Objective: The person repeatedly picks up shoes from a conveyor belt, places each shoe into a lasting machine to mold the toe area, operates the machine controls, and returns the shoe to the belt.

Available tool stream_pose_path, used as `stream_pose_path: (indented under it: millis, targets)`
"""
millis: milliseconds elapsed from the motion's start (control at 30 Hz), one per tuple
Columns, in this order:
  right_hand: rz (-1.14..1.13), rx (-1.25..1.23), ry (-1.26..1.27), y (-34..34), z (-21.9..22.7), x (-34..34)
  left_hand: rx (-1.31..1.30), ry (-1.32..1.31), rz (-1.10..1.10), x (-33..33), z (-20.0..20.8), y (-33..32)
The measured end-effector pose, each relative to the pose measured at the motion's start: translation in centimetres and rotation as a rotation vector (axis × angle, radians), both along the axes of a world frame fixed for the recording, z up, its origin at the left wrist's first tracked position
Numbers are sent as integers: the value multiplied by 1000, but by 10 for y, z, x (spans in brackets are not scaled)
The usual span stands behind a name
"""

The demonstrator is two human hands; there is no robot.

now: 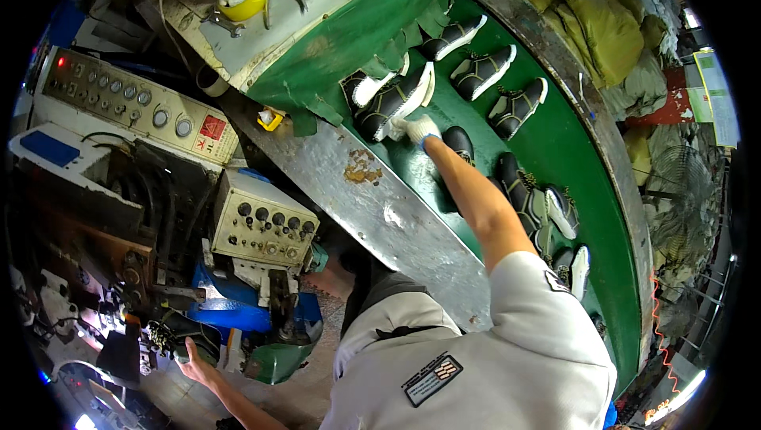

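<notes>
In the head view, your right hand (418, 129), in a white glove, reaches to the upper middle of the frame and rests on the dark shoe with the white sole (394, 99) that lies on the green conveyor belt (555, 145). Your fingers look curled over its heel end, though you cannot tell from here whether they truly pinch it or only touch it. If the grip is shallow, the shoe could slip as you lift it and knock into the black shoe (460, 143) just beside your wrist, or drop back under the ragged green flap (357, 42) at the belt's mouth.

Your arm stretches far across the scuffed metal rim (380, 200), so your sleeve may drag over the shoes lying lower right along the belt.

At the lower left of the frame, your bare left hand (193, 366) hovers, fingers loosely spread and holding nothing, close to the blue-and-green machine (261, 327). With your eyes on the belt, that hand could stray into its moving parts.
</notes>
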State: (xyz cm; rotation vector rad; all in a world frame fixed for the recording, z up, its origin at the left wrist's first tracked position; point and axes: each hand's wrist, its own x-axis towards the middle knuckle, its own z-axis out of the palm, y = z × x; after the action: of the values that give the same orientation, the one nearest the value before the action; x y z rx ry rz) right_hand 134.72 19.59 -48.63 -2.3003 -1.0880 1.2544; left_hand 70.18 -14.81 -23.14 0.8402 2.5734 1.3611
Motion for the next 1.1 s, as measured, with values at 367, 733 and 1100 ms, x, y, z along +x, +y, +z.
stream_pose_path:
  millis: [367, 733, 1100]
  targets:
    - [-615, 273, 861, -9, -25, -36, -371, -277, -21, -43, -50, -136]
    - [-521, -243, 2104, -207, 146, -236, 83, -696, -563, 93, 18, 67]
    - [358, -170, 1507, -235, 255, -434, 264, -860, -169, -1, 27, 24]
